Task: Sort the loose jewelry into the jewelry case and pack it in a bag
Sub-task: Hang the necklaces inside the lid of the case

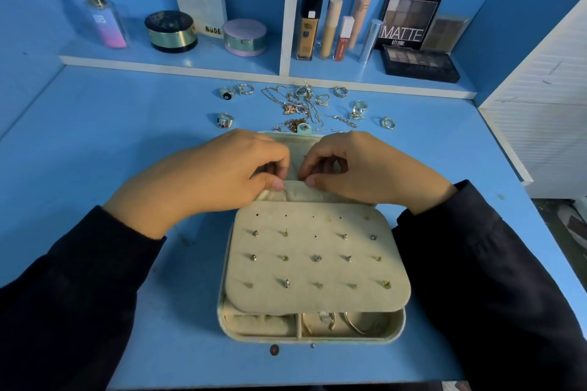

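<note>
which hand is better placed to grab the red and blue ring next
Left, probably. The ring lies just beyond the left hand, on its side of the case; the right hand would have to cross over. Both pinch the flap.

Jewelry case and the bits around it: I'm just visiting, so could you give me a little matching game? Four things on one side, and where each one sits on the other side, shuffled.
Things
1. perfume bottle
2. chains
3. studs
4. MATTE palette

Places
A. pinned in the beige panel lying over the case
B. left end of the shelf
C. loose on the desk, beyond the case
D. right part of the shelf

Pairs: 1-B, 2-C, 3-A, 4-D
</note>
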Demonstrator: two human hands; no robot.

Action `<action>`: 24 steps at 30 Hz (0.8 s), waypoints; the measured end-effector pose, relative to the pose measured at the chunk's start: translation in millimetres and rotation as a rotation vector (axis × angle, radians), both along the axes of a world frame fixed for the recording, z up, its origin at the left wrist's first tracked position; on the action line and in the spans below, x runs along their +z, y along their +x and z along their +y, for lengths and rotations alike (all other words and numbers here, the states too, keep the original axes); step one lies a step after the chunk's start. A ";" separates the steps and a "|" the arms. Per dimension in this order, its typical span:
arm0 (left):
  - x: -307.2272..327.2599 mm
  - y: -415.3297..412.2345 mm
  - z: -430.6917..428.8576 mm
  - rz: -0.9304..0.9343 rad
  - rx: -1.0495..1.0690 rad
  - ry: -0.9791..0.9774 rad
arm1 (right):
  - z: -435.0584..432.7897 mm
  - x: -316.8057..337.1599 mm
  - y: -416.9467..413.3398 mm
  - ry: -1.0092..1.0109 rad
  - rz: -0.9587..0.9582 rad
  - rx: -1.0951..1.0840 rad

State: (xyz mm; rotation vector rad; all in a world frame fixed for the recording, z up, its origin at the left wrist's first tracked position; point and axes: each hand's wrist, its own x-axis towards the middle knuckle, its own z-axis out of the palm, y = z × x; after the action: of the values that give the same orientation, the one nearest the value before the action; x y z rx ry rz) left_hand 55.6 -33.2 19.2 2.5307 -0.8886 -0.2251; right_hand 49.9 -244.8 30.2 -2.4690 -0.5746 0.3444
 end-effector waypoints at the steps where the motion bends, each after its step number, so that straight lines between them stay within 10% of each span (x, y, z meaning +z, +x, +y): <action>1: -0.1 0.2 -0.1 0.014 0.001 -0.002 | 1.4 -0.9 -0.6 0.002 0.006 0.015; 24: -0.6 5.3 1.1 0.028 -0.021 0.006 | -1.5 -12.0 -4.2 0.061 -0.054 0.029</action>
State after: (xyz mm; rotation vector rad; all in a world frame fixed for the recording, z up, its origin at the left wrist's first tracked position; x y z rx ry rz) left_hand 60.9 -32.1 18.6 2.5182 -0.9056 -0.2700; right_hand 45.7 -246.3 18.2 -2.4192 -0.6352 0.2680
